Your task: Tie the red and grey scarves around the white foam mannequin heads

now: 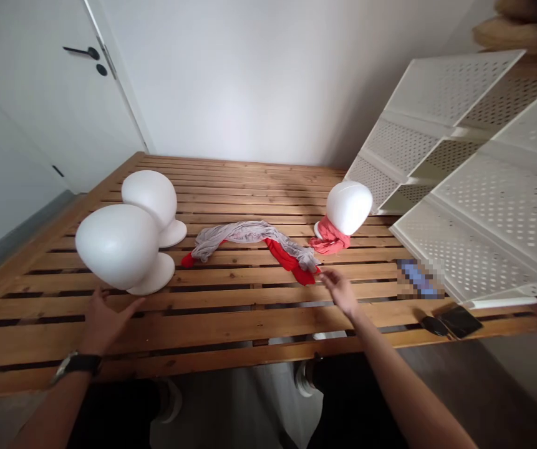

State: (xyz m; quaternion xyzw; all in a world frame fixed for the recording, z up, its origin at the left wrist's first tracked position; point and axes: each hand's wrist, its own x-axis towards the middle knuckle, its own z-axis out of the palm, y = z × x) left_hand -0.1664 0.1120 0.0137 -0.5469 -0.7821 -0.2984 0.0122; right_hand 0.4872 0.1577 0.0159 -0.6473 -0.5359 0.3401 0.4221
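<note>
The right hand (338, 290) is held open and empty, with the fingers spread, just beside the end of a grey scarf (249, 236). That scarf is laid across a red scarf (289, 263) on a slatted wooden desk (231, 327), between the mannequin heads. The left hand (104, 321) is also open and empty, held low over the desk near the round base of a white mannequin head (116, 246). A black-strapped watch (77, 363) is worn on the left wrist. A second white mannequin head (151, 196) is placed just behind the first. A third white mannequin head (348, 207) is stood to the right, with a coral scarf (331, 240) wrapped around its neck. Perforated white shelf panels (497, 199) are tilted at the right, and a black phone (459, 321) is laid near the desk's front right corner.
</note>
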